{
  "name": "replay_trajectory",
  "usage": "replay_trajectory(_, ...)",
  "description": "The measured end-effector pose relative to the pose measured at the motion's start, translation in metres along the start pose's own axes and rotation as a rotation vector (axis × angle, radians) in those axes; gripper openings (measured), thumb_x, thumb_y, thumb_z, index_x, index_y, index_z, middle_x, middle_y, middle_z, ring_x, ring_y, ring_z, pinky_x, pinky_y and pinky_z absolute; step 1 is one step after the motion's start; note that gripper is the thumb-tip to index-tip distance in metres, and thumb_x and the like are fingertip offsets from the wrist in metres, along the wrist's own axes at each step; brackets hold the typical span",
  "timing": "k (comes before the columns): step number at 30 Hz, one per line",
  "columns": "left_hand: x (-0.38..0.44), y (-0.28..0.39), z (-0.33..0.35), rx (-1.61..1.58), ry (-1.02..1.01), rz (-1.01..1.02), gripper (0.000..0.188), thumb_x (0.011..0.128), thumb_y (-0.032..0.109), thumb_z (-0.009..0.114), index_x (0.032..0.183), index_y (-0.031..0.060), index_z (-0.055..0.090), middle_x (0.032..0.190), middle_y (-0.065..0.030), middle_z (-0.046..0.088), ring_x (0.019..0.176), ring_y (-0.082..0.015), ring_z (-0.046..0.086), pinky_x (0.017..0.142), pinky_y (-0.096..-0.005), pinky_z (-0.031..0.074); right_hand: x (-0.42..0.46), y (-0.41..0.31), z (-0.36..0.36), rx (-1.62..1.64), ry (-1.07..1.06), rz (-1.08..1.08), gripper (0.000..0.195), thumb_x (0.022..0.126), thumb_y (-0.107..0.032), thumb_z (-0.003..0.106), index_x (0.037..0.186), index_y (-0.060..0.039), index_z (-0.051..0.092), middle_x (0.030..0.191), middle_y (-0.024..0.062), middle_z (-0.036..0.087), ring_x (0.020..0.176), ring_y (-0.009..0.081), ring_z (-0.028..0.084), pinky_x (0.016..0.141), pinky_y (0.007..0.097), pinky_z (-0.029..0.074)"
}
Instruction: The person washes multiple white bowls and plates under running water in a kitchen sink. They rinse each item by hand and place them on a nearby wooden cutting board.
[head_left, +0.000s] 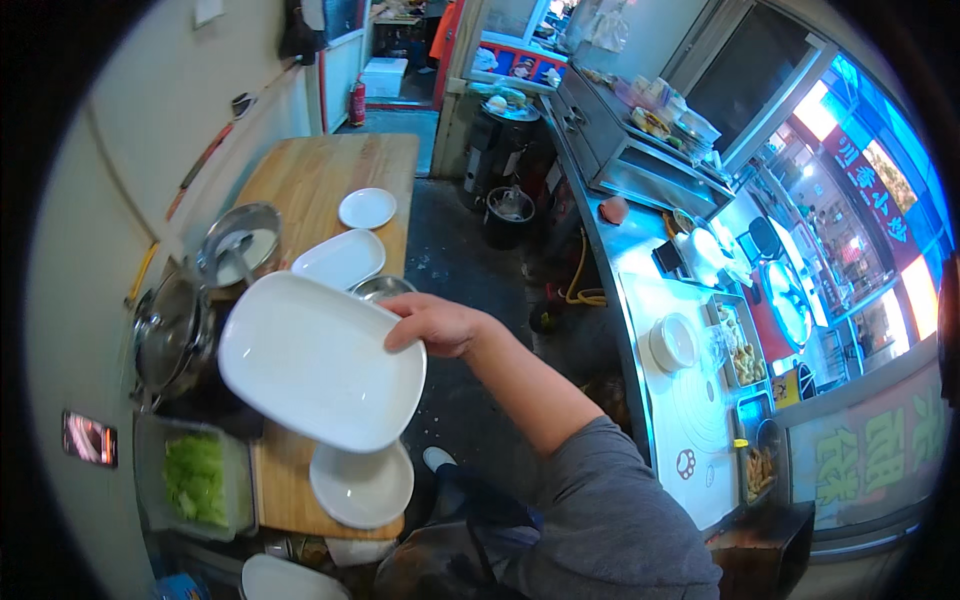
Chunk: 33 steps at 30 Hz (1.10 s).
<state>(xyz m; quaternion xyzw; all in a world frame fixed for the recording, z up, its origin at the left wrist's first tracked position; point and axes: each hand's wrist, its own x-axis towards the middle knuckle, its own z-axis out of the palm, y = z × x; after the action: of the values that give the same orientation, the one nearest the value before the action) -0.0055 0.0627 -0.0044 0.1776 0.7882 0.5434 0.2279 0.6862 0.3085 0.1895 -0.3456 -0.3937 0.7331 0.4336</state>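
Observation:
My right hand (435, 324) grips the right edge of a white rectangular dish (322, 360), thumb on the inside of its rim. The dish is held tilted above a wooden table and bears nothing. Partly hidden beneath it, a white round bowl (362, 487) sits near the table's close end. Beyond the held dish are a white oblong plate (341, 259), a metal bowl (382, 287) mostly covered by the dish, and a small white round plate (367, 208). My left hand is out of view.
Along the wall stand a steel pot with white contents (259, 244), a glass-lidded pan (169, 330) and a plastic tub of lettuce (196, 480). The wooden table (322, 165) runs toward a doorway. Across the dark floor (457, 255), a steel counter (637, 247) holds food trays.

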Motion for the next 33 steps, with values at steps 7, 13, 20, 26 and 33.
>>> replay_trajectory(7, -0.016, 0.043, -0.005, 0.049, -0.18, -0.03, 0.023, 0.084, 0.024, 0.059, 0.097, 0.0063, 0.062, 0.076, -0.0041, 0.056, 0.064, -0.0124, 0.051, 0.056, -0.0265, 0.044, 0.058, -0.024, -0.202, -0.493, 0.696, -0.093, 0.038, 0.076, -0.007, 0.06, 0.114, -0.0052, 0.058, 0.094, 0.0068, 0.063, 0.082, 0.0171, 0.061, 0.072, 0.0331, 0.049)
replay_trajectory(13, -0.097, 0.084, 0.021, -0.147, 0.072, -0.113, 0.018, 0.087, 0.015, 0.057, 0.103, 0.0069, 0.059, 0.085, -0.0031, 0.062, 0.071, -0.0148, 0.059, 0.061, -0.0269, 0.048, 0.17, -0.023, -0.279, -0.551, 0.589, 0.1, 0.031, 0.079, -0.013, 0.065, 0.107, -0.0016, 0.064, 0.09, 0.0077, 0.066, 0.078, 0.0172, 0.063, 0.072, 0.0304, 0.05)
replay_trajectory(20, -0.145, 0.117, 0.024, -0.172, 0.148, -0.133, 0.013, 0.088, 0.012, 0.056, 0.097, 0.0056, 0.061, 0.086, -0.0047, 0.064, 0.071, -0.015, 0.06, 0.061, -0.0253, 0.048, 0.279, 0.002, -0.278, -1.306, 0.54, 0.173, 0.029, 0.075, -0.016, 0.065, 0.102, -0.0104, 0.069, 0.094, 0.0146, 0.068, 0.085, 0.0278, 0.065, 0.08, 0.0368, 0.049)
replay_trajectory(26, -0.158, 0.109, 0.021, -0.221, 0.23, -0.224, 0.014, 0.085, 0.011, 0.059, 0.097, 0.005, 0.062, 0.087, -0.0067, 0.064, 0.075, -0.0179, 0.061, 0.066, -0.029, 0.051, 0.308, 0.047, -0.269, -1.611, 0.555, 0.04, 0.038, 0.086, -0.013, 0.05, 0.123, -0.0102, 0.054, 0.127, 0.0168, 0.051, 0.12, 0.0343, 0.045, 0.101, 0.0403, 0.036)
replay_trajectory(33, -0.101, 0.04, 0.013, -0.065, 0.342, -0.386, 0.013, 0.08, 0.005, 0.059, 0.092, 0.0027, 0.064, 0.075, -0.0066, 0.063, 0.064, -0.015, 0.06, 0.055, -0.0265, 0.046, 0.274, 0.009, -0.151, -1.219, 0.127, -0.144, 0.031, 0.088, -0.008, 0.055, 0.118, 0.0009, 0.056, 0.108, 0.0117, 0.063, 0.092, 0.0159, 0.06, 0.082, 0.0268, 0.047)
